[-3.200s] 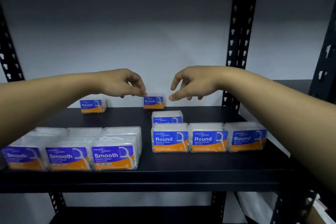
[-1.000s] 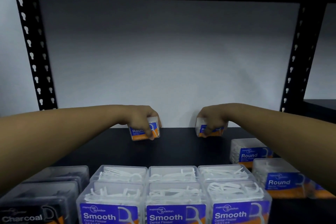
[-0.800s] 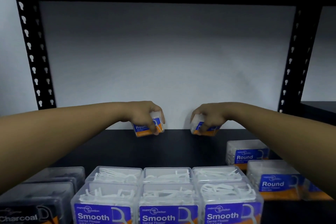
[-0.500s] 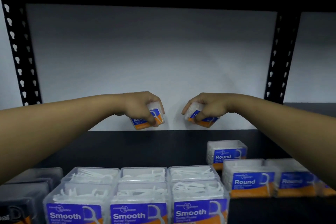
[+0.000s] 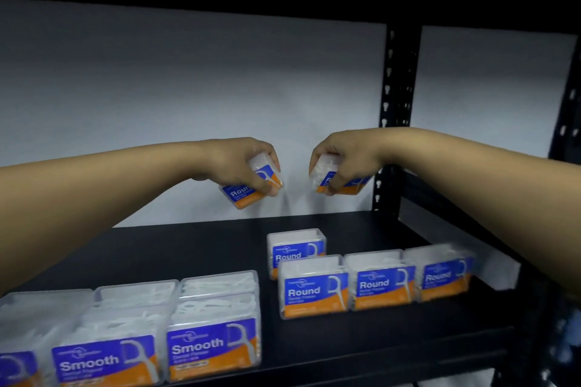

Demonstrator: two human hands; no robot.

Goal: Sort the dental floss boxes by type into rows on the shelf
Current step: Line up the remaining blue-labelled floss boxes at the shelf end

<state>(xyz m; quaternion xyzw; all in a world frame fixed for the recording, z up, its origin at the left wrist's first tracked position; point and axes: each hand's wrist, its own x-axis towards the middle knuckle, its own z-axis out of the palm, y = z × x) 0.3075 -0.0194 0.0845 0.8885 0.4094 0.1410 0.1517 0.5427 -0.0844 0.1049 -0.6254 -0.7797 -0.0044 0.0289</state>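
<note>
My left hand [image 5: 240, 163] grips a clear "Round" floss box [image 5: 248, 192] from above, lifted off the black shelf [image 5: 188, 248] and tilted. My right hand [image 5: 341, 160] grips a second "Round" box [image 5: 342, 184] the same way, also in the air near the back wall. Below them, a row of three "Round" boxes [image 5: 374, 283] stands on the right of the shelf, with one more "Round" box [image 5: 295, 248] behind its left end. "Smooth" boxes [image 5: 213, 342] fill the front left in rows.
A black perforated upright post [image 5: 397, 110] stands at the back right, another at the far right edge. A white wall closes the back. The upper shelf's dark underside spans the top. A white block [image 5: 500, 273] lies on the shelf's right side.
Both hands have lifted their "Round" boxes off the back of the shelf and brought them forward and up. The view has swung right, and the charcoal boxes have left the frame.
</note>
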